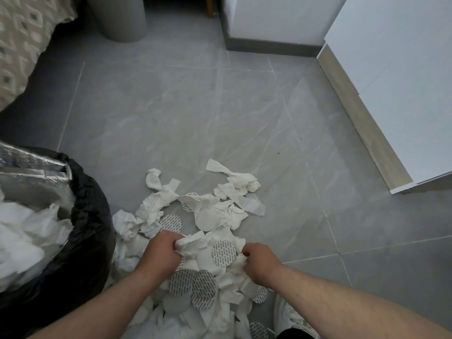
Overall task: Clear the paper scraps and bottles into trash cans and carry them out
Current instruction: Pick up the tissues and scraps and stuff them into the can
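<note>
A heap of crumpled white paper scraps (215, 211) and round patterned paper discs (223, 253) lies on the grey tiled floor in front of me. My left hand (162, 250) is closed on a wad of crumpled paper at the heap's near left. My right hand (259, 261) is closed on another wad at the near right. A trash can with a black liner (90, 228) stands at the left, holding white paper and a silver foil bag (31, 167). No bottles are in view.
A second grey bin (119, 18) stands at the back left beside a patterned bedspread (22, 45). White cabinets (401, 81) line the right and back. My white shoe (291, 316) is at the bottom right.
</note>
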Demonstrator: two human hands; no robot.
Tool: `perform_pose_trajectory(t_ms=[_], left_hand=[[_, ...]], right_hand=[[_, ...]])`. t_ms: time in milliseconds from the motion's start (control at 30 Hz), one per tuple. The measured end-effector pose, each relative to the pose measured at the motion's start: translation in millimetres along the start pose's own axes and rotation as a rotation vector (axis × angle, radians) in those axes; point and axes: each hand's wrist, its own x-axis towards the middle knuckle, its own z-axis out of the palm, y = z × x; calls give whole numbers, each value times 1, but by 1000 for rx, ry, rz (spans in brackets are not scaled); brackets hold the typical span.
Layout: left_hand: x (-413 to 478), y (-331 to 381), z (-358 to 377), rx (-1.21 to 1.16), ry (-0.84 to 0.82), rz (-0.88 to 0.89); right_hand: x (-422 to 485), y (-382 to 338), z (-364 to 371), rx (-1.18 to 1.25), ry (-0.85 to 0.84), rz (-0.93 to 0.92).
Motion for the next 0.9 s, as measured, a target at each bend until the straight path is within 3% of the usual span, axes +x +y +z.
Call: perform_pose_trajectory(t_ms=[300,467,600,900], left_hand=[[-5,42,-36,-101,151,-24],[-20,83,-82,-60,218,-13],[-47,124,-130,-87,245,-6],[-125,134,-238,-669,205,-82]], right_hand=[[-9,-5,-68,-86,-14,-67],[-52,-26,-145,-170,122,-112],[-96,-49,-182,-95,237,-152],[-155,-125,-189,200,335,-252]])
